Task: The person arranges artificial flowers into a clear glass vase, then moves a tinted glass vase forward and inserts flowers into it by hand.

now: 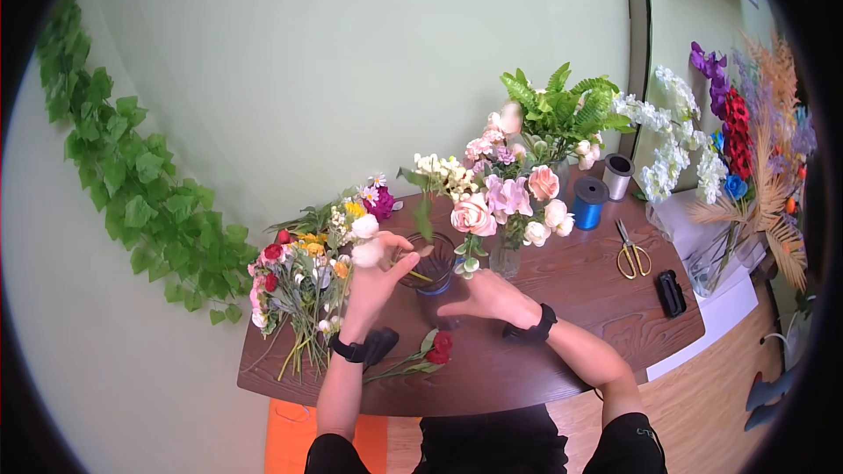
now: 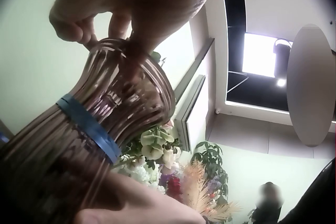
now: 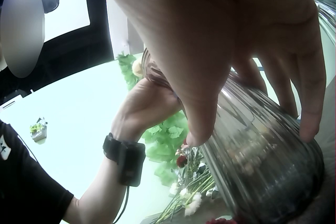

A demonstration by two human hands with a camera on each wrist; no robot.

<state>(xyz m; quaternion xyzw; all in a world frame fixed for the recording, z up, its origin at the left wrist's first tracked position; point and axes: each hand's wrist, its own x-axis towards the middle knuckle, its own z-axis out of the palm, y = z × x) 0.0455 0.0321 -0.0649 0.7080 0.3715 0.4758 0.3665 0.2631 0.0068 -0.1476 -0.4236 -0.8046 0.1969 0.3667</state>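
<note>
A ribbed, smoky glass vase [image 1: 430, 305] with a blue band [image 2: 89, 127] round its neck is between my hands. My right hand [image 1: 496, 300] grips its side, thumb on one side and fingers on the other in the right wrist view. My left hand [image 1: 376, 283] is at the flared mouth, fingers bent over the rim [image 2: 152, 74]. A pale rose [image 3: 137, 68] shows beside that hand at rim height, and a greenish stem [image 1: 421, 276] slants into the mouth below the thumb. The left fingers appear to pinch this flower's stem, though they hide the grip.
Mixed flowers [image 1: 303, 298] lie in a pile on the left. A red rose [image 1: 441, 347] lies near the front edge. Behind stands a pink arrangement [image 1: 505, 197]; to the right are a blue spool [image 1: 589, 204], a grey spool [image 1: 618, 177], scissors [image 1: 630, 250] and a black object [image 1: 670, 292].
</note>
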